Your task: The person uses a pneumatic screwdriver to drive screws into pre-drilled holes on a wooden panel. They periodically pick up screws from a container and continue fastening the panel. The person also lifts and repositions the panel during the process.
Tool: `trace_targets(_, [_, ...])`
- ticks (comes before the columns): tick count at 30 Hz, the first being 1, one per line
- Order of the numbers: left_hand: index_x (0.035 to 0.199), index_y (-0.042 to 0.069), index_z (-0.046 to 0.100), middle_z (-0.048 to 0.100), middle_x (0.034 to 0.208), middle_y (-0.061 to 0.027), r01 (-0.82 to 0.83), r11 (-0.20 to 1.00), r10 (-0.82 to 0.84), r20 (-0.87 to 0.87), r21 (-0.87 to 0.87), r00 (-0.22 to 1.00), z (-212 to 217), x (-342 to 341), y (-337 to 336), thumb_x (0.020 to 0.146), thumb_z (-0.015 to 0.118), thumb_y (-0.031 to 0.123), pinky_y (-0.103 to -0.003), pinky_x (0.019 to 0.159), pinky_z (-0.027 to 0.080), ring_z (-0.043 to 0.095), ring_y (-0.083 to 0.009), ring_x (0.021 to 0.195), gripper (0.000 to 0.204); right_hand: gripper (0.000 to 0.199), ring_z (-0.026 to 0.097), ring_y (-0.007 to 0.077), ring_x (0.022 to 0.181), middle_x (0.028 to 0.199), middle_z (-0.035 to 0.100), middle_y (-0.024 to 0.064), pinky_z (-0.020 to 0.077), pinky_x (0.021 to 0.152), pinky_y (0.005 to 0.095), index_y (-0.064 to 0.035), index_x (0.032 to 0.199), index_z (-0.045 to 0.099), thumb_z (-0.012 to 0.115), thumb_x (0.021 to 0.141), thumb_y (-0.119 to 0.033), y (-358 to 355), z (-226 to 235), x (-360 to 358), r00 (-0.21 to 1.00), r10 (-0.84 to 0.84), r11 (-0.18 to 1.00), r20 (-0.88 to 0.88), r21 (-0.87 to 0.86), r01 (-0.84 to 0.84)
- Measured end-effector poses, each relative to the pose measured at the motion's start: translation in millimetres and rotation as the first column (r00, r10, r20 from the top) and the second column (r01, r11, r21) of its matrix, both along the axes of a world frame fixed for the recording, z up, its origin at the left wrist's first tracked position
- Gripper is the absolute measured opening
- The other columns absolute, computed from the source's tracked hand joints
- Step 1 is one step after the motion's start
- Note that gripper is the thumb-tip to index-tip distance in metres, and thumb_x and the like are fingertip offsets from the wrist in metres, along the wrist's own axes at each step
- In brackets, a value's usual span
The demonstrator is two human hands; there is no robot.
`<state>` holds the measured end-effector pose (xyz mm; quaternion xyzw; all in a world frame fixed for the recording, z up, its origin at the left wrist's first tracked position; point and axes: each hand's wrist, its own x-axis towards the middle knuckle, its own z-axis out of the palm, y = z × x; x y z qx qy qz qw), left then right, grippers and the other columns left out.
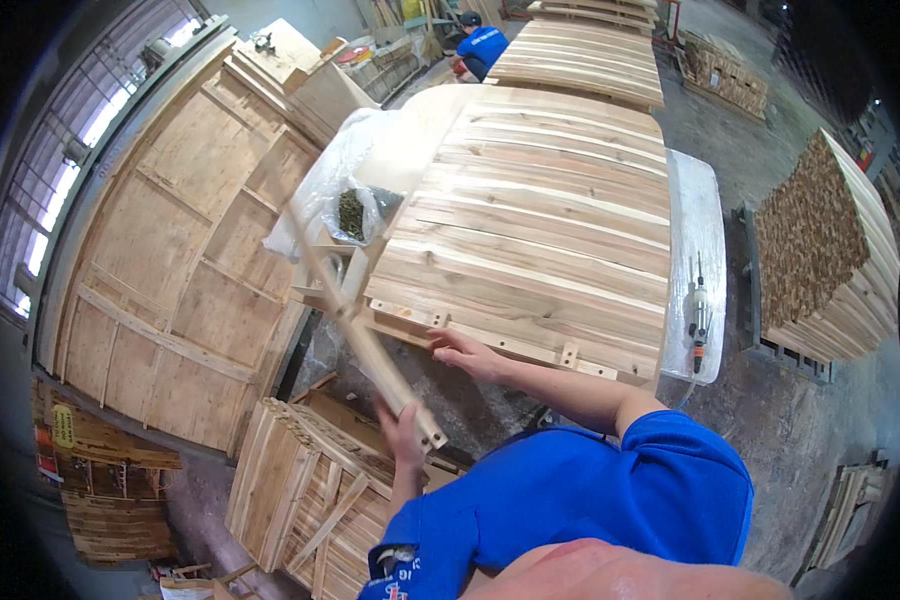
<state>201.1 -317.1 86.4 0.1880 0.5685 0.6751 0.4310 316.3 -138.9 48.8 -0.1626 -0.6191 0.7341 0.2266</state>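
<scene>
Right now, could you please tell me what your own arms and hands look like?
Both hands, left and right, are bare, without gloves. The forearms are bare too. A bright blue short-sleeved shirt covers the upper arms, with a small printed patch near its lower edge.

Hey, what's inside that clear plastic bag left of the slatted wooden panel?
The clear plastic bag holds a dark pile of small metal fasteners, likely screws. Folded plastic hides anything deeper.
</scene>
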Motion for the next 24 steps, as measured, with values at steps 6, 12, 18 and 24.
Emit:
trace_targets(6, [0.136, 0.005, 0.030, 0.047, 0.119, -0.0082, 0.416, 0.893, -0.424, 0.011, 0.172, 0.906, -24, 58, 113, 0.080, 0.055, 0.011, -0.029, 0.091, 0.039, 0.048, -0.0162, 0.106, 0.061, 0.065, 0.052, 0.0194, 0.099, 0.110, 0.052, 0.0155, 0.0464, 0.079, 0.0305, -0.0047, 0.136, 0.030, 0.061, 0.086, -0.030, 34, 12, 49, 0.904, -0.424, 0.872, 0.048, -0.248, 0.422])
trace_targets(12, [0.133, 0.009, 0.033, 0.052, 0.105, -0.0061, 0.624, 0.774, -0.630, 0.223, 0.109, 0.744, -27, 92, 184, 0.083, 0.054, 0.015, -0.028, 0.077, 0.046, 0.054, -0.0141, 0.091, 0.054, 0.061, 0.058, 0.0151, 0.083, 0.095, 0.058, 0.0116, 0.0488, 0.066, 0.0272, -0.0004, 0.133, 0.034, 0.063, 0.085, -0.023, 71, -8, 93, 0.755, -0.651, 0.669, 0.081, -0.409, 0.620])
trace_targets(18, [0.124, 0.011, 0.040, 0.057, 0.081, -0.0072, 0.640, 0.764, -0.633, 0.296, 0.088, 0.715, -46, 96, 233, 0.085, 0.050, 0.021, -0.029, 0.055, 0.051, 0.060, -0.0176, 0.063, 0.042, 0.044, 0.059, 0.0135, 0.080, 0.092, 0.060, 0.0087, 0.0495, 0.065, 0.0267, -0.0002, 0.126, 0.042, 0.058, 0.087, -0.015, 98, -21, 99, 0.660, -0.750, 0.545, 0.044, -0.526, 0.654])
trace_targets(24, [0.108, 0.005, 0.054, 0.063, 0.088, -0.0098, 0.890, 0.446, -0.720, 0.553, -0.093, 0.418, -52, 33, 274, 0.087, 0.046, 0.033, -0.033, 0.066, 0.053, 0.062, -0.0199, 0.070, 0.036, 0.031, 0.055, 0.0122, 0.078, 0.088, 0.061, 0.0061, 0.0463, 0.067, 0.0293, -0.0002, 0.109, 0.055, 0.058, 0.082, -0.015, 124, -33, 95, 0.531, -0.780, 0.518, 0.331, -0.134, 0.845])
